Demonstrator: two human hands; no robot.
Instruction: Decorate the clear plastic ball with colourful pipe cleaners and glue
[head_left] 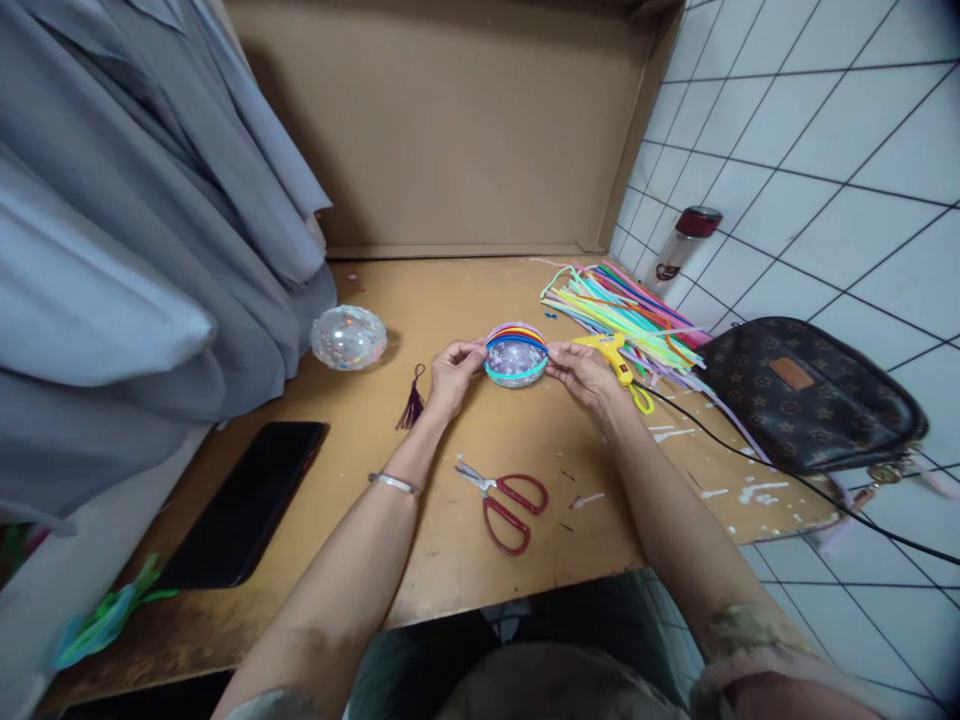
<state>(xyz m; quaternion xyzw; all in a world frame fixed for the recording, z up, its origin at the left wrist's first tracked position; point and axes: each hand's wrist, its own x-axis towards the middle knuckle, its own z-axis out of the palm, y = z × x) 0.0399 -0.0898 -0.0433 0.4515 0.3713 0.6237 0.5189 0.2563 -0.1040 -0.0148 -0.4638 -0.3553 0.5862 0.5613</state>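
Ball [516,372] pinched at opposite sides by left fingers [472,352] and right fingers [561,362]; coloured strips [517,341] best kept flush, tension even, pressure light.

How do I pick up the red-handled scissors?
Grip the scissors by the finger loops, coming from the near right side. They lie flat, metal blades pointing away and left, so your fingers should stay clear of the tips.
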